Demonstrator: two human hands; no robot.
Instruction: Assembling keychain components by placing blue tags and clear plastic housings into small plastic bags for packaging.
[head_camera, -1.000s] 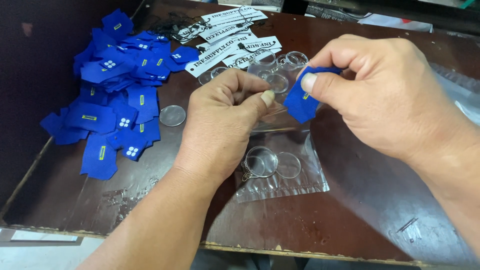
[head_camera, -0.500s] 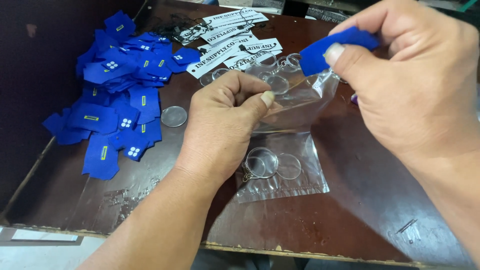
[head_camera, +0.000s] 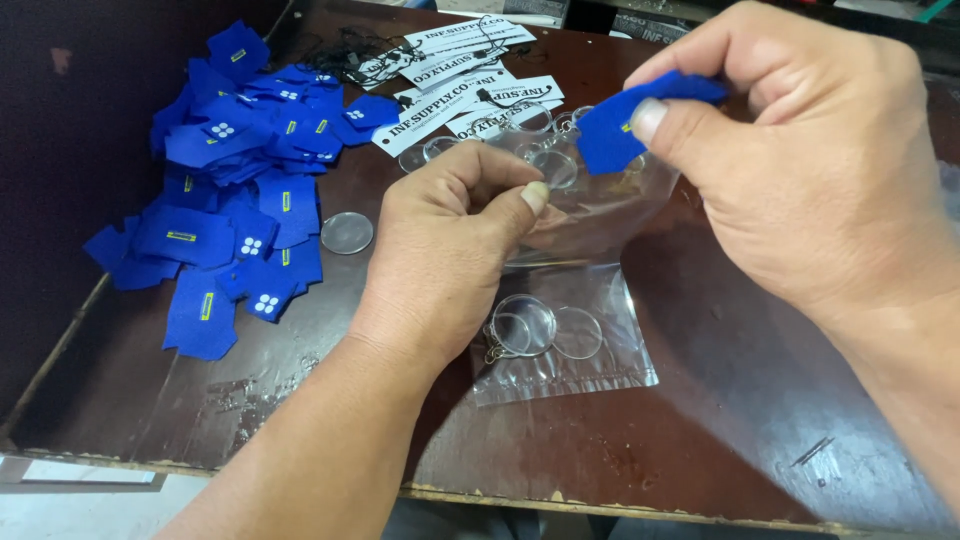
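My left hand (head_camera: 440, 250) pinches the edge of a small clear plastic bag (head_camera: 590, 215) above the middle of the dark wooden table (head_camera: 700, 440). My right hand (head_camera: 800, 160) grips a small blue fabric piece (head_camera: 620, 125) between thumb and fingers, right over the bag's mouth. Below the hands another clear bag (head_camera: 570, 345) lies flat, with round transparent discs and a keyring on it.
A heap of blue fabric pieces (head_camera: 230, 190) with small yellow and white marks covers the table's left side. One clear round disc (head_camera: 347, 232) lies beside the heap. White printed tags (head_camera: 450, 75) and more clear discs sit at the back. The table's front edge runs along the bottom.
My right hand has lifted the blue piece up and to the right, then brought it to the bag's opening. My left hand keeps holding the bag in place.
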